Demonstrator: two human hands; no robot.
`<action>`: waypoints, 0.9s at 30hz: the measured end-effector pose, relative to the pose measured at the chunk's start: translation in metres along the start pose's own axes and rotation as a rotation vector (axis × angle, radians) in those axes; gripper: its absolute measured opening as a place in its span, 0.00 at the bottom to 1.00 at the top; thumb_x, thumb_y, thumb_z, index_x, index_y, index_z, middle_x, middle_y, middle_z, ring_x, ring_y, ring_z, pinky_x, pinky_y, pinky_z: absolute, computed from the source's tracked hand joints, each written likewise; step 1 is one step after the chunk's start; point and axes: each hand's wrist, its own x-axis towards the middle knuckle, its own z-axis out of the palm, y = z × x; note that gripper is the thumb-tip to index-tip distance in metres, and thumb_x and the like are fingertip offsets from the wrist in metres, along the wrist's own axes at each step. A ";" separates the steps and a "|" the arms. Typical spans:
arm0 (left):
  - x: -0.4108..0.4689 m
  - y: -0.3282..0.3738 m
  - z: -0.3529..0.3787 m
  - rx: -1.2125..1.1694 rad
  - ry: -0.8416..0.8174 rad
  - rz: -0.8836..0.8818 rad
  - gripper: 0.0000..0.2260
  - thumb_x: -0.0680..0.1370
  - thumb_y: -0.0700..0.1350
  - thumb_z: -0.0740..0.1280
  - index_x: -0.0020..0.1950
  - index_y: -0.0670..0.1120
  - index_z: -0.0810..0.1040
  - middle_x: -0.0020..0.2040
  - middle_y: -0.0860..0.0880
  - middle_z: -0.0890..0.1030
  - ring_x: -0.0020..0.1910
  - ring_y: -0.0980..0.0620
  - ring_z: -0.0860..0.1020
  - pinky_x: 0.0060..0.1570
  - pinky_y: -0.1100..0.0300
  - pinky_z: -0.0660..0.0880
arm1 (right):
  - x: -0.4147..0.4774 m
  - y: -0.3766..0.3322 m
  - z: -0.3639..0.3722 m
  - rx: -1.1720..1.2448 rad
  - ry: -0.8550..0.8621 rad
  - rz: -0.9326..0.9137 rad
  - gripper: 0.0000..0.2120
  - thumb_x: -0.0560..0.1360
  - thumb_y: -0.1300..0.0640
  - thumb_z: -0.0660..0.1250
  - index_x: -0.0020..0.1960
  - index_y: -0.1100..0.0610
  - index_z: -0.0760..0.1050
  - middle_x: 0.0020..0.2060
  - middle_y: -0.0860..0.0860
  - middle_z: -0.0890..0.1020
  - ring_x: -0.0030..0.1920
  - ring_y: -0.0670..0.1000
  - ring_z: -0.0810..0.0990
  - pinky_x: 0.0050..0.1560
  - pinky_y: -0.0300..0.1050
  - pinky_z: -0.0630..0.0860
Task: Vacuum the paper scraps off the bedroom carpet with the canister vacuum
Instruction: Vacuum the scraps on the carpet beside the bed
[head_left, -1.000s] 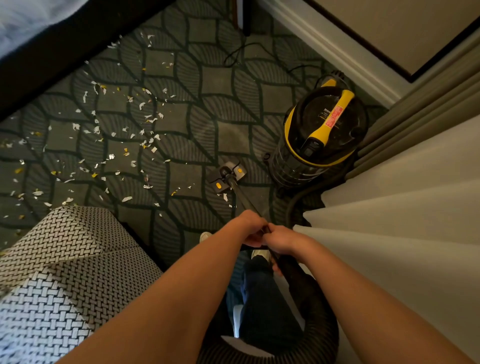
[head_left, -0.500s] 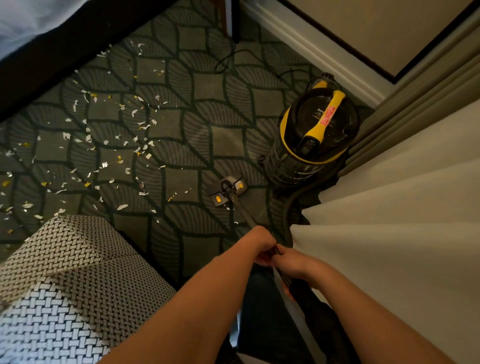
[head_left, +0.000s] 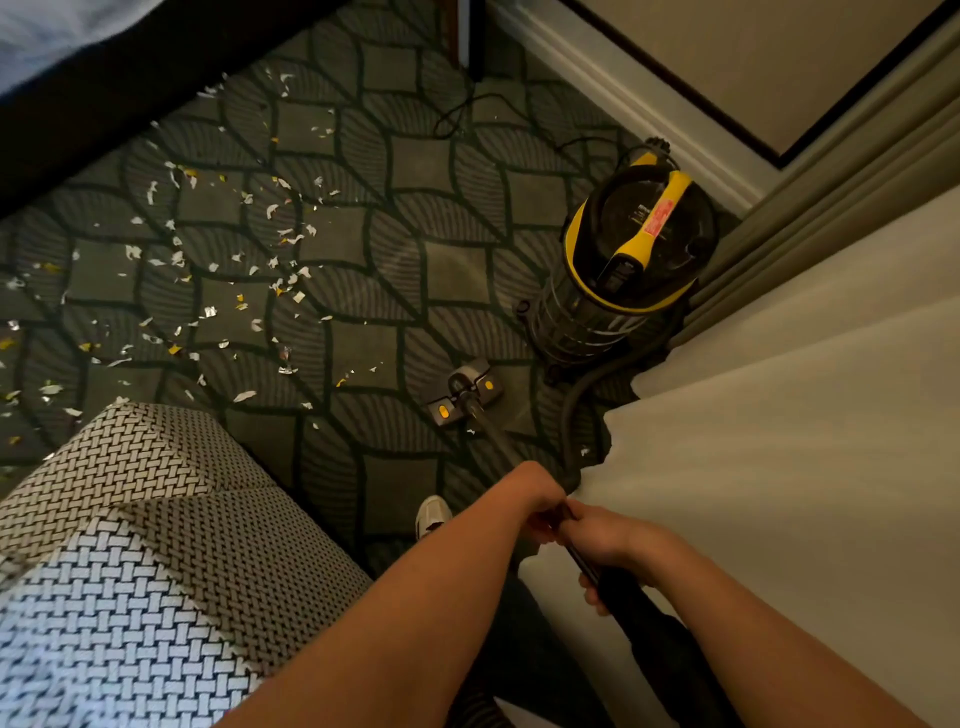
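A black and yellow canister vacuum (head_left: 634, 260) stands upright on the patterned carpet (head_left: 457, 270) at the right, by the curtain. Its grey floor head (head_left: 466, 391) with two yellow marks rests flat on the carpet just left of the canister. A dark wand (head_left: 496, 439) runs from the head back to my hands. My left hand (head_left: 535, 496) grips the wand higher up. My right hand (head_left: 605, 540) holds it just behind, where the black hose begins. White and yellow paper scraps (head_left: 234, 270) lie scattered over the carpet to the left of the head.
A woven black-and-white ottoman (head_left: 135, 545) fills the lower left. The dark bed base (head_left: 130, 88) runs along the top left. Pale curtains (head_left: 779, 467) hang at the right, a skirting board (head_left: 623, 93) behind. The power cord (head_left: 467, 114) lies on the carpet at the back. My white shoe (head_left: 432, 514) shows below the wand.
The floor head has slid a little toward me and my hands have drawn back with the wand. The view has tilted, so less hose shows at the bottom.
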 end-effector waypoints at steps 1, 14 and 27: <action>-0.001 -0.001 0.004 0.012 -0.008 -0.014 0.09 0.78 0.38 0.63 0.39 0.38 0.73 0.35 0.41 0.76 0.35 0.46 0.78 0.36 0.57 0.77 | -0.002 0.003 0.000 0.002 -0.005 0.019 0.19 0.84 0.51 0.51 0.73 0.50 0.57 0.38 0.59 0.73 0.31 0.53 0.76 0.33 0.48 0.78; 0.012 0.003 0.008 -0.032 -0.073 -0.068 0.12 0.80 0.40 0.60 0.60 0.37 0.77 0.51 0.40 0.80 0.51 0.46 0.80 0.59 0.54 0.76 | -0.007 0.005 -0.006 -0.083 -0.026 -0.053 0.28 0.78 0.65 0.61 0.75 0.49 0.60 0.39 0.59 0.77 0.32 0.52 0.78 0.36 0.49 0.80; -0.019 0.054 -0.031 -0.118 -0.141 -0.094 0.12 0.81 0.43 0.56 0.47 0.38 0.75 0.42 0.42 0.80 0.41 0.48 0.80 0.42 0.55 0.80 | -0.051 -0.040 -0.034 -0.115 0.024 -0.112 0.23 0.76 0.65 0.62 0.69 0.50 0.65 0.39 0.56 0.77 0.30 0.49 0.77 0.33 0.44 0.79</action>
